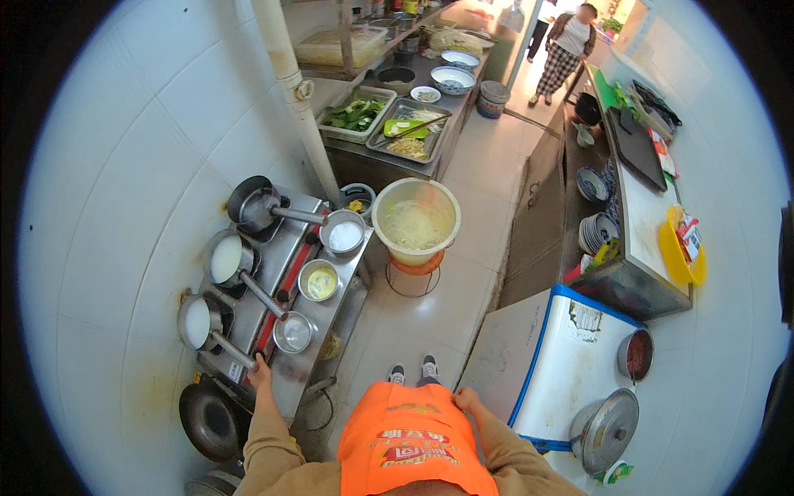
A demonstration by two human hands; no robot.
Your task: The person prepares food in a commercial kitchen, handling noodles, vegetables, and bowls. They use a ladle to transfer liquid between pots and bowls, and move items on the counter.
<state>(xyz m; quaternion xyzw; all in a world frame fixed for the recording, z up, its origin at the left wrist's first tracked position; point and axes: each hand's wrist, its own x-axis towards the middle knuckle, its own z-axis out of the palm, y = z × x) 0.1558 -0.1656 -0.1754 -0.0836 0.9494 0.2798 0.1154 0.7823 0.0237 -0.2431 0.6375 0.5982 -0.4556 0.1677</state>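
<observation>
My left hand (pixel 261 374) is at the front of a steel gas stove (pixel 245 335), by the handle end of the nearest saucepan (pixel 197 322). Whether it grips that handle or a knob beside it is unclear. White liquid fills this saucepan and the middle saucepan (pixel 227 259); a dark pan (pixel 253 204) occupies the far burner. Along the stove's front ledge stand a bowl of white powder (pixel 345 237), a bowl with yellow contents (pixel 319 281) and a small metal bowl (pixel 293 333). My right hand (pixel 466 398), fingers curled, is against the edge of my orange apron (pixel 406 434).
A bucket of noodle-like strands in liquid (pixel 414 223) stands on a low stool. Trays of greens (pixel 355 115) and shredded food (pixel 409 130) lie on the far counter. A white chest freezer (pixel 570 372) bears a lidded pot (pixel 605 431). A person (pixel 567 49) stands in the doorway.
</observation>
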